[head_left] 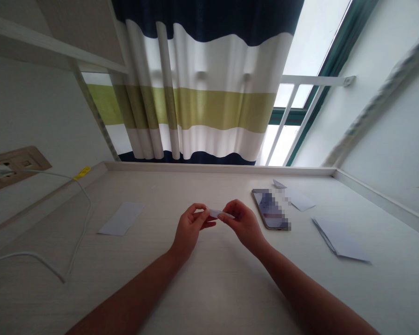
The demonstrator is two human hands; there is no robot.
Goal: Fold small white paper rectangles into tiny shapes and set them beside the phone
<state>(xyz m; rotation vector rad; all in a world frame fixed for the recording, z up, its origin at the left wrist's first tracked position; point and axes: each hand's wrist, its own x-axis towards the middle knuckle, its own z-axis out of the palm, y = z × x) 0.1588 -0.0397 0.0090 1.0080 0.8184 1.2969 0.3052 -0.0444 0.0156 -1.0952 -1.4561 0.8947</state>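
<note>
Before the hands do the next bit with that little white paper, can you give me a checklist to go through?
1. Left hand grips the small, narrow white paper piece: ok, thumb and fingers pinch one end.
2. Right hand grips it too: ok, pinching the other end.
3. Paper edges neatly lined up: cannot tell, it's too small and partly covered by fingers.
4. Flat, dark rectangular phone not touching the hands: ok, it lies just right of the right hand.
5. Stack of white rectangular paper sheets apart from the hands: ok, it's farther right.
</note>
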